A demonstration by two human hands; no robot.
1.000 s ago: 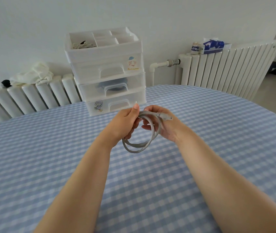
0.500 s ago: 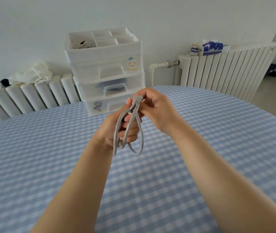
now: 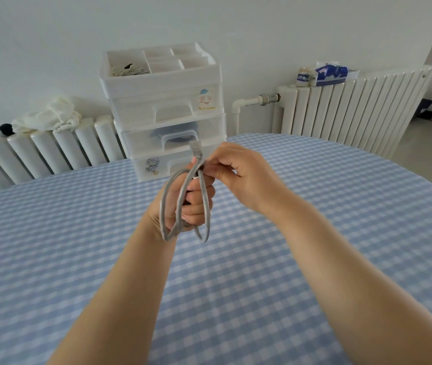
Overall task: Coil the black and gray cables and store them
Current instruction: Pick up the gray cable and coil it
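Observation:
A gray cable hangs in several loops above the checked table, its clear plug end sticking up at the top. My left hand is closed around the loops from behind. My right hand pinches the cable just below the plug, touching the left hand. Behind them stands a white plastic drawer unit with three shut drawers and an open divided tray on top. A dark coiled shape shows through the middle drawer; I cannot tell whether it is the black cable.
The table carries a blue and white checked cloth. White radiators stand behind it on the left and right. A pale cloth lies on the left radiator. A tissue pack and small jar sit on the right one.
The flat gray coil has been lifted and turned upright, then squeezed into narrow hanging loops. My right hand moved from the coil's side to its top, and the plug end now points up.

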